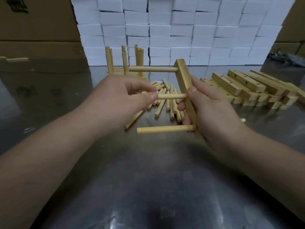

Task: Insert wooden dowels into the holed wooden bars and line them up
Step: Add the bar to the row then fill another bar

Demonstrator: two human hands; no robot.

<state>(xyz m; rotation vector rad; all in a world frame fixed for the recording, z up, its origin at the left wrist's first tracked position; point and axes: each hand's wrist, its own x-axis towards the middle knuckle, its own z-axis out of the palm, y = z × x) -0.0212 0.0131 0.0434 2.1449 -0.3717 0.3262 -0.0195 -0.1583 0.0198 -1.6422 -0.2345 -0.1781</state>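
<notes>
The main risk is probably the middle dowel (171, 96) going in crooked. The bar (184, 75) is held in the air above the counter (148, 179), not braced on it, so a push off the hole's line could jam the tip or twist the bar in the grip. The dowel might then sit out of line with the top dowel (153, 69) and bottom dowel (163, 129), both already seated and pointing left. The bottom one lies against the holding fingers and might get nudged loose.

The left hand (125, 93) pinches the middle dowel between thumb and curled fingers, its tip at the bar's face. The right hand (208, 106) wraps the bar, thumb on the near edge.

Loose dowels (168, 104) lie mid-counter, and spare bars (247, 86) are piled toward the far right edge.
</notes>
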